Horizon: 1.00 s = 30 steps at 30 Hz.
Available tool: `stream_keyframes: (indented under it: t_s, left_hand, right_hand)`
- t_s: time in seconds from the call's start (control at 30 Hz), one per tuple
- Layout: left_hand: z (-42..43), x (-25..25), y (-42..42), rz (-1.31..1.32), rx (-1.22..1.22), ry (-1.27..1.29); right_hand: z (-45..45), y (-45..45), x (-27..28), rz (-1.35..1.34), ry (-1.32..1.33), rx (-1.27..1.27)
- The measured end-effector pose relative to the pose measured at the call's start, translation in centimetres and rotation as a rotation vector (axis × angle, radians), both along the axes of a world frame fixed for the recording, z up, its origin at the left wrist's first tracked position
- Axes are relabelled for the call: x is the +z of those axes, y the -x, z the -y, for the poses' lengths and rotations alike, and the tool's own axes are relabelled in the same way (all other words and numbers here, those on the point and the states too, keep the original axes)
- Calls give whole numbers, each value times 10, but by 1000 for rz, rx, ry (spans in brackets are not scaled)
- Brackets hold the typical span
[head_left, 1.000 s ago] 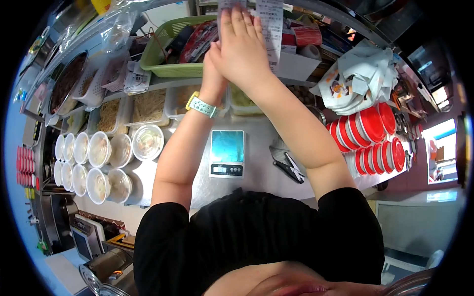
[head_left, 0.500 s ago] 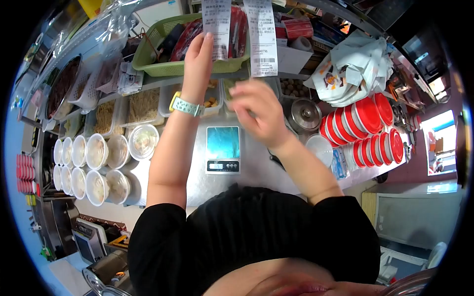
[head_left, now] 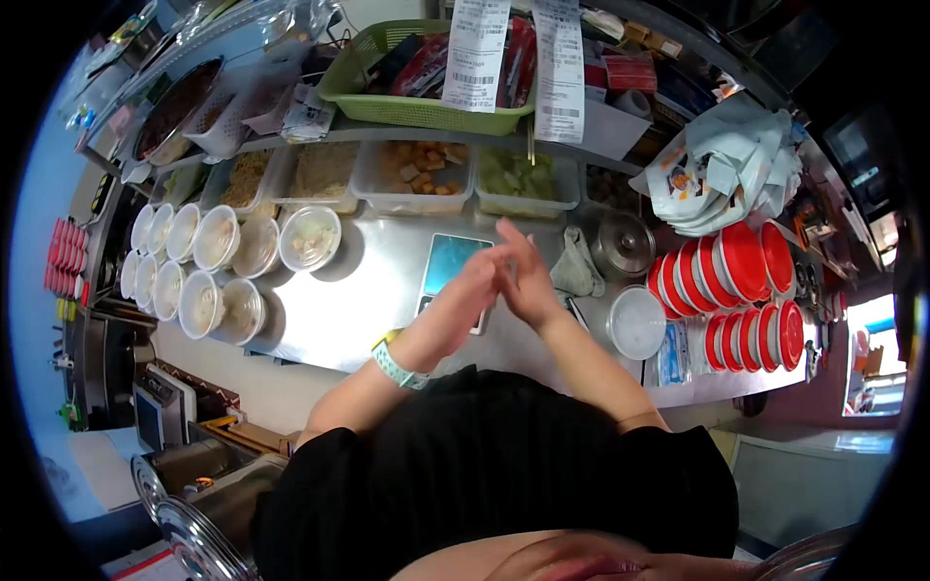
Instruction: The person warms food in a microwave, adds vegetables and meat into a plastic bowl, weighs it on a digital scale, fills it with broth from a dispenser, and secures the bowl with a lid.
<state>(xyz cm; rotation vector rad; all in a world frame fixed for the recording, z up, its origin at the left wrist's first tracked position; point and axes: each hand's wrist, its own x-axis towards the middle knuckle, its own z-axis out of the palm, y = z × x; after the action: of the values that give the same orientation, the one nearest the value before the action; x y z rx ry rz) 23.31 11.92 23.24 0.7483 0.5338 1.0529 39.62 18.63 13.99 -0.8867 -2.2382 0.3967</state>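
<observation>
My left hand (head_left: pixel 465 295), with a pale watch band (head_left: pixel 397 366) at its wrist, meets my right hand (head_left: pixel 528 276) over the counter. The two touch palm to palm, fingers mostly stretched out. Nothing shows between them, though the inner faces are hidden. Beneath my left hand a kitchen scale (head_left: pixel 455 257) with a blue-green top is partly covered. Two printed receipts, one on the left (head_left: pixel 475 58) and one on the right (head_left: pixel 559 73), hang from the shelf. Behind them a green basket (head_left: pixel 417 114) holds red packets.
Round tubs of food (head_left: pixel 215 239) stand in rows at left, one tub (head_left: pixel 310 239) apart. Food trays (head_left: pixel 412 201) line the back. At right are a lidded metal pot (head_left: pixel 623 242), a white lid (head_left: pixel 636 322), red-lidded containers (head_left: pixel 741 261) and plastic bags (head_left: pixel 717 174).
My left hand has let go of the left receipt and come down toward me. My right hand has lowered to meet it. The view has shifted, showing more of the food trays.
</observation>
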Motion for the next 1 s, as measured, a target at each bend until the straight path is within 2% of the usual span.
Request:
stream_keyframes:
  t_s: [0.03,0.07,0.1,0.13,0.17,0.2,0.23,0.27,0.3,0.33,0.37,0.4,0.43,0.47,0.5,0.53,0.57,0.6,0.67,0.7,0.77,0.8,0.83,0.87,0.9,1.0]
  left_hand:
    - [5,8,4,-264,64,-264]
    - [5,9,7,-268,76,-269]
    - [6,10,10,-695,120,-782]
    - [8,10,11,-1124,157,-1294]
    - [14,-6,4,-1447,190,-1129]
    - [16,-22,4,-1452,200,-1117]
    - [18,-38,8,-1571,328,-1084]
    - [21,-52,13,-1689,450,-1049]
    - [28,-63,14,-1803,501,-873]
    - [29,-97,28,-1707,560,-731]
    - [37,-140,46,-1603,623,-572]
    - [42,-170,64,-1437,685,-450]
    - [57,-191,74,-1170,801,-116]
    - [74,-195,87,-1151,809,131]
    - [85,-185,94,-751,875,393]
    - [95,-200,106,-621,1008,414]
    - [101,-194,114,-498,1073,457]
    - [101,-201,125,-439,1133,536]
    - [95,-208,152,-311,1115,510]
    - [84,-216,167,-262,1085,507]
    - [56,-244,200,-214,1083,500]
    - [41,-271,224,-309,1100,468]
    - [25,-264,238,-338,1121,445]
    - [1,-257,245,235,1279,539]
    - [-10,-294,276,133,1216,521]
    - [-23,-304,306,146,1118,521]
  right_hand:
    - [-3,-1,-20,-316,580,14]
    - [-6,-2,-29,-625,1158,29]
    - [6,-1,19,-841,1511,221]
    - [17,2,48,-838,1512,231]
    - [25,4,70,-1079,1637,488]
    - [32,4,78,-1321,1749,753]
    - [33,0,71,-1284,1564,727]
    - [33,-7,57,-1279,1574,734]
    - [30,-18,41,-1117,1360,696]
    - [30,-28,32,-951,1154,651]
    - [36,-36,34,-982,1223,562]
    - [30,-47,24,-943,1272,577]
    - [26,-59,3,-798,1193,481]
    - [33,-69,-18,-654,1120,396]
    - [40,-74,-29,-617,1185,434]
    - [43,-76,-37,-690,1294,333]
    - [49,-74,-45,-766,1394,208]
    - [55,-71,-53,-751,1423,222]
    - [56,-59,-62,-716,1556,127]
    - [58,-46,-62,-599,1551,87]
    - [57,-17,-58,-564,1566,104]
    - [58,-3,-56,-517,1606,120]
    - [56,13,-62,-452,1589,104]
    - [50,29,-66,-426,1579,99]
    - [52,46,-67,-411,1576,79]
    - [47,92,-87,-402,1568,49]
